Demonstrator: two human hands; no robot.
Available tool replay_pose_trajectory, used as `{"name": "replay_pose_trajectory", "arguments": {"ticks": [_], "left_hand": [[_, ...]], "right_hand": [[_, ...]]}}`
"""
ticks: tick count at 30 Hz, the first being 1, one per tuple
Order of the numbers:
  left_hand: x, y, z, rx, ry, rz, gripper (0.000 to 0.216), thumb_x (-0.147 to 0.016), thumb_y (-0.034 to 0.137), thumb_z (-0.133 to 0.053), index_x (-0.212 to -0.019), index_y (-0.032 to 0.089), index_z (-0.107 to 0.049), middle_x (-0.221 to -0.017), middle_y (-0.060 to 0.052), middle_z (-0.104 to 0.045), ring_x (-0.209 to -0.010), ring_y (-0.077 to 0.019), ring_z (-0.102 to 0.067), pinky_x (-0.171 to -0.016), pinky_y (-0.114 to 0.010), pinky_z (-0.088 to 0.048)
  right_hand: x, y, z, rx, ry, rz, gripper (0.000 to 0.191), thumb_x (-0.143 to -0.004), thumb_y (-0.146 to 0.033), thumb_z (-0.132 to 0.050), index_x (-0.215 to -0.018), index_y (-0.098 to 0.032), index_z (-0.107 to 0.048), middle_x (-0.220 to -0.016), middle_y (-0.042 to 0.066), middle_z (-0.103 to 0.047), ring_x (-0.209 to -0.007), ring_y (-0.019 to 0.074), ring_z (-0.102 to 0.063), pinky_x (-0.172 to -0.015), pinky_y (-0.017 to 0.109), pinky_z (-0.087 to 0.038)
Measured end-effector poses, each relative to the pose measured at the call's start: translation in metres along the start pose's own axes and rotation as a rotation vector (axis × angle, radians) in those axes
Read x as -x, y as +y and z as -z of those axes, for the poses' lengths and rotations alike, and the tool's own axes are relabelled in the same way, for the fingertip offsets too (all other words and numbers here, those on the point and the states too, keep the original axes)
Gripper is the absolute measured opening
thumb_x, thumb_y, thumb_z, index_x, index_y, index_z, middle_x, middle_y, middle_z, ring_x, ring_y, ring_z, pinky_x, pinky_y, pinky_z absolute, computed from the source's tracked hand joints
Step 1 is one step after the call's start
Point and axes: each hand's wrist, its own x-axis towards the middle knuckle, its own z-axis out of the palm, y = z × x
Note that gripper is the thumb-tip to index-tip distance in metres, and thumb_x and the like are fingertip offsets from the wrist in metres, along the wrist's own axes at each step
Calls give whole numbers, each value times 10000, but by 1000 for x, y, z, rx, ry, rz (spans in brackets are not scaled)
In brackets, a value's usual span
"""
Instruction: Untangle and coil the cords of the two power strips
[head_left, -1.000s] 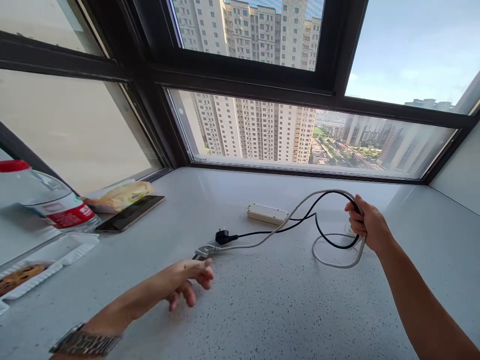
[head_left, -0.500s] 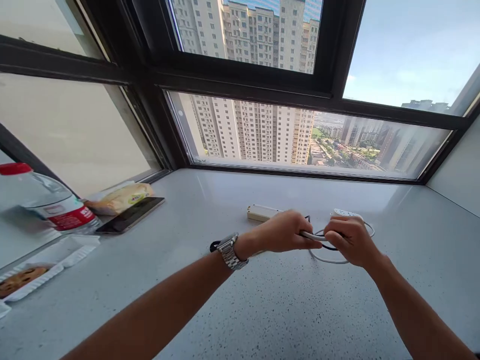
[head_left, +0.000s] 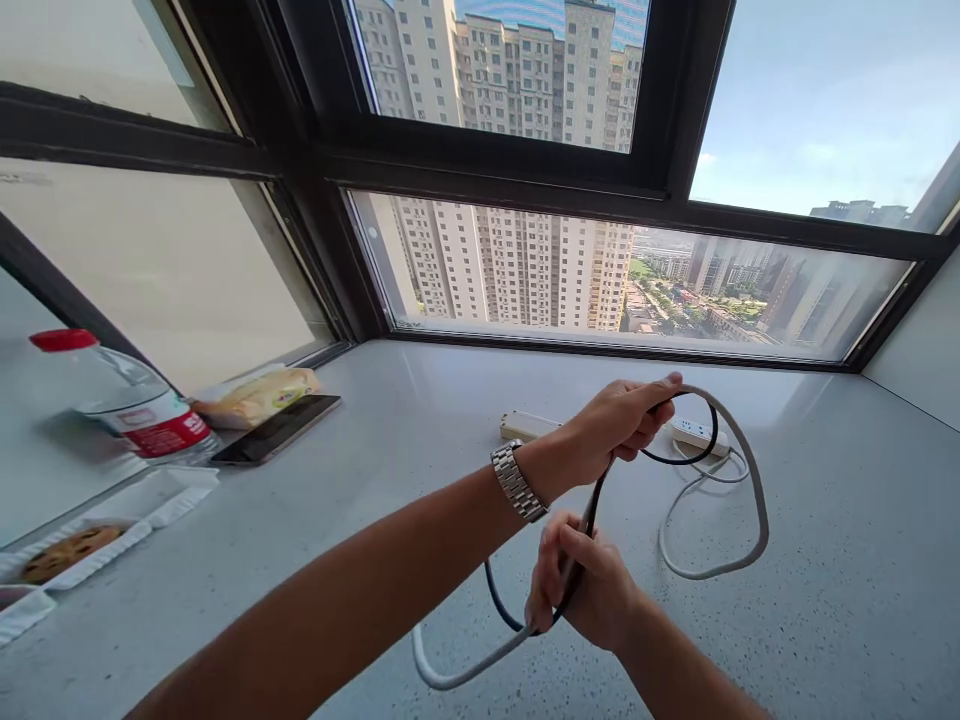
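My left hand (head_left: 619,425), with a metal watch on the wrist, is raised over the counter and grips a black cable (head_left: 686,458) together with a white cable (head_left: 750,470) that arcs out to its right. My right hand (head_left: 585,590) sits lower and nearer to me, closed around the same two cables. Below my right hand the cables hang in a loop. The white cable's far end lies by a white power strip (head_left: 697,434) on the grey speckled counter (head_left: 825,620). A second white box (head_left: 525,426) rests behind my left wrist.
At the left stand a water bottle (head_left: 127,400) with a red cap, a wrapped bread roll (head_left: 259,395), a dark phone (head_left: 277,430) and a white tray (head_left: 142,500) with a cookie (head_left: 64,552). Dark-framed windows (head_left: 480,170) close off the back; a wall rises at right.
My right hand has dropped down and toward me along the cables while my left hand lifted them, and a loop now hangs between the two. The view shifted slightly right.
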Motion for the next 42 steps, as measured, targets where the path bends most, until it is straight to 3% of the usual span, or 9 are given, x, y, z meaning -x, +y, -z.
{"name": "replay_pose_trajectory", "arguments": {"ticks": [5, 11, 17, 19, 24, 27, 32, 36, 42], "left_hand": [[4, 40, 50, 123, 124, -141, 358, -892, 379, -464, -605, 164, -465, -450, 81, -200, -359, -47, -185, -340, -176, -187], [12, 27, 98, 207, 285, -95, 435, -864, 501, -504, -587, 168, -468, -356, 106, -159, -304, -57, -174, -311, -185, -280], [27, -23, 100, 71, -24, 67, 341, -860, 440, -562, -867, 110, -649, -398, 113, -201, -343, -36, -137, -352, -178, -324], [32, -35, 90, 33, -156, 73, 329, -863, 416, -561, -910, 104, -652, -421, 107, -241, -355, -37, -175, -375, -186, -355], [33, -55, 62, 120, -317, 50, 244, -840, 349, -575, -876, 110, -603, -497, 93, -315, -379, -31, -217, -372, -176, -305], [30, -65, 56, 183, -336, 54, 239, -836, 353, -574, -865, 116, -585, -508, 100, -268, -389, -28, -177, -360, -170, -209], [28, -82, 65, 169, -245, 40, 291, -771, 392, -676, -813, 119, -587, -499, 106, -247, -393, -20, -169, -364, -178, -149], [30, -101, 80, 78, 55, -81, 406, -714, 501, -702, -776, 111, -607, -476, 102, -272, -393, -17, -176, -357, -168, -153], [21, -141, 91, 93, 544, -271, 452, -666, 555, -718, -702, 155, -511, -492, 101, -281, -401, -22, -234, -344, -140, -219]], "right_hand": [[30, -19, 34, 272, -79, -185, 490, -757, -565, -656, -551, -177, -440, -389, -97, -310, -332, 40, -301, -445, 219, -380], [88, -123, 52, 954, 172, -313, 385, -828, -558, -566, -755, -185, -506, -558, -65, -344, -459, 65, -277, -445, 207, -312], [115, -182, 83, 1938, 476, -504, 250, -870, -399, -465, -764, -204, -580, -567, 19, -536, -432, 120, -391, -413, 231, -217], [109, -195, 96, 2200, 596, -447, 314, -904, -359, -389, -708, -192, -568, -573, 34, -546, -436, 127, -415, -432, 237, -233], [59, -218, 104, 2660, 926, 144, 325, -917, -296, -395, -740, -125, -606, -755, 113, -575, -664, 191, -522, -546, 265, -279], [22, -221, 92, 2471, 1067, 288, 344, -934, -341, -394, -768, -138, -616, -699, 68, -545, -548, 142, -465, -511, 244, -240], [-18, -193, 65, 1852, 723, 830, 414, -949, -387, -375, -652, -160, -555, -644, 25, -505, -544, 118, -496, -513, 234, -359], [-24, -140, 64, 1206, 536, 681, 431, -911, -505, -439, -655, -172, -535, -658, -3, -506, -506, 103, -550, -493, 230, -467], [-21, -83, 86, 410, 613, 525, 448, -754, -574, -631, -590, -169, -532, -588, -38, -484, -439, 104, -574, -402, 211, -495]]}}
